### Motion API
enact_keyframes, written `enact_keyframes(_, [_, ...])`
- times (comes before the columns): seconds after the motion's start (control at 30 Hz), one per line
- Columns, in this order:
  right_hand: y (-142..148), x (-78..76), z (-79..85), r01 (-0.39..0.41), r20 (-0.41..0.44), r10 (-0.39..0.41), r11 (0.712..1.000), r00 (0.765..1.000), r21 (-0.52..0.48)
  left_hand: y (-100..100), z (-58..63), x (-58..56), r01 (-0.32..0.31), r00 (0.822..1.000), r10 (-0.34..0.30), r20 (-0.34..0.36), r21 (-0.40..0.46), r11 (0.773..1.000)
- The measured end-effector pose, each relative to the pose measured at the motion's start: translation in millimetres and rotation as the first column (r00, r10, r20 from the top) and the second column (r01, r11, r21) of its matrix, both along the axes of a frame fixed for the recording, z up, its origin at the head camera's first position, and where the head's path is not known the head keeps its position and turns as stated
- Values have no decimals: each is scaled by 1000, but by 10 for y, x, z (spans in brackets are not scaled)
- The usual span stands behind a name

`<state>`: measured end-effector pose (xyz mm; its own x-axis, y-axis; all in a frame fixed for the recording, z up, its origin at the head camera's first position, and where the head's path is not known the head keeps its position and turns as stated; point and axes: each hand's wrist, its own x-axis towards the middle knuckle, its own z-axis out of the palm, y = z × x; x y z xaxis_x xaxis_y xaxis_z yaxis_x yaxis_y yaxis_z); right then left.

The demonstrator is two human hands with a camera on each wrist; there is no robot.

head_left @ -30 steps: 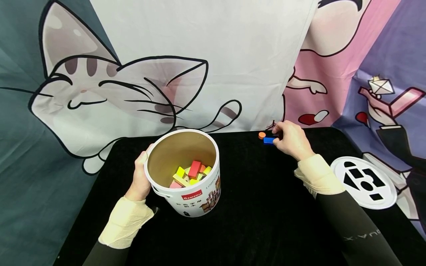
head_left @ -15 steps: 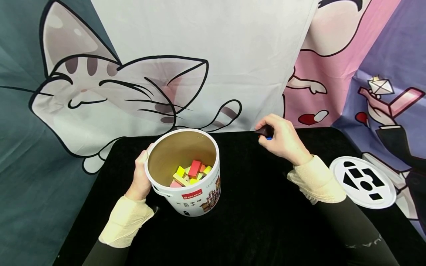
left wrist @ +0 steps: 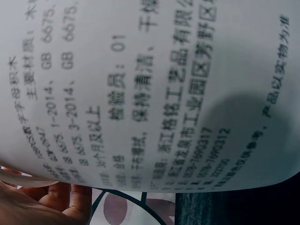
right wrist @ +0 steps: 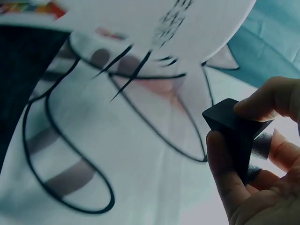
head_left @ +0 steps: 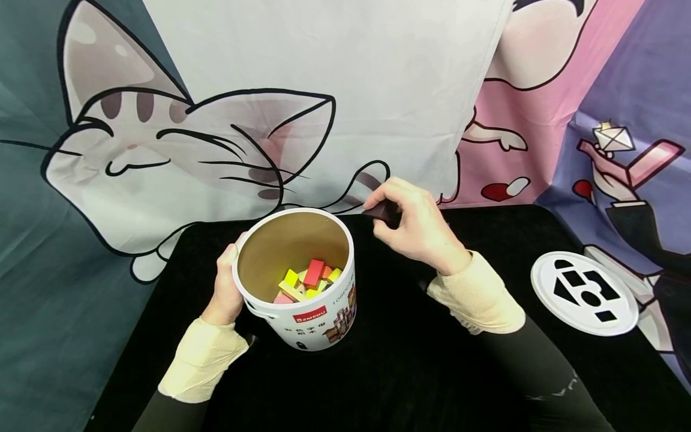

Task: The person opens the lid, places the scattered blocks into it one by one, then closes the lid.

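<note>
In the head view a white bucket (head_left: 318, 330) with printed sides is slightly tilted toward me. Several wooden blocks lie at its bottom, among them a red block (head_left: 313, 273) and yellow ones. My left hand (head_left: 227, 288) holds the bucket by its left side near the rim; printed text on the wall fills most of the left wrist view. My right hand (head_left: 418, 228) pinches a dark triangular block (right wrist: 236, 133) between thumb and fingers, beyond the bucket's right rim and raised near the cloth's back edge.
A white round lid (head_left: 583, 318) with shaped cutouts lies at the right on the black cloth (head_left: 421, 360). A speck of a blue block (head_left: 447, 224) peeks out behind my right hand. Cartoon-printed curtains (head_left: 421, 90) hang behind the table.
My right hand has picked up the dark block near the blue and orange blocks and moved left with it toward the bucket. My left hand and the bucket have stayed in place.
</note>
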<state>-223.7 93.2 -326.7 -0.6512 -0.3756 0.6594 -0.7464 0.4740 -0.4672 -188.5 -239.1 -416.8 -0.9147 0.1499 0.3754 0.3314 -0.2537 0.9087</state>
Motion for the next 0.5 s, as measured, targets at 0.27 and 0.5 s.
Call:
enact_keyframes(0.27, [-351,74,30,-110,-20,109,994,994,-22,13,-17,-4,-23,1000,23,18,-11,1000])
enact_keyframes(0.5, [-614,154,7,-184,8,184,983,983,4,7,-9,2,-10,1000,10,-5,-13,1000])
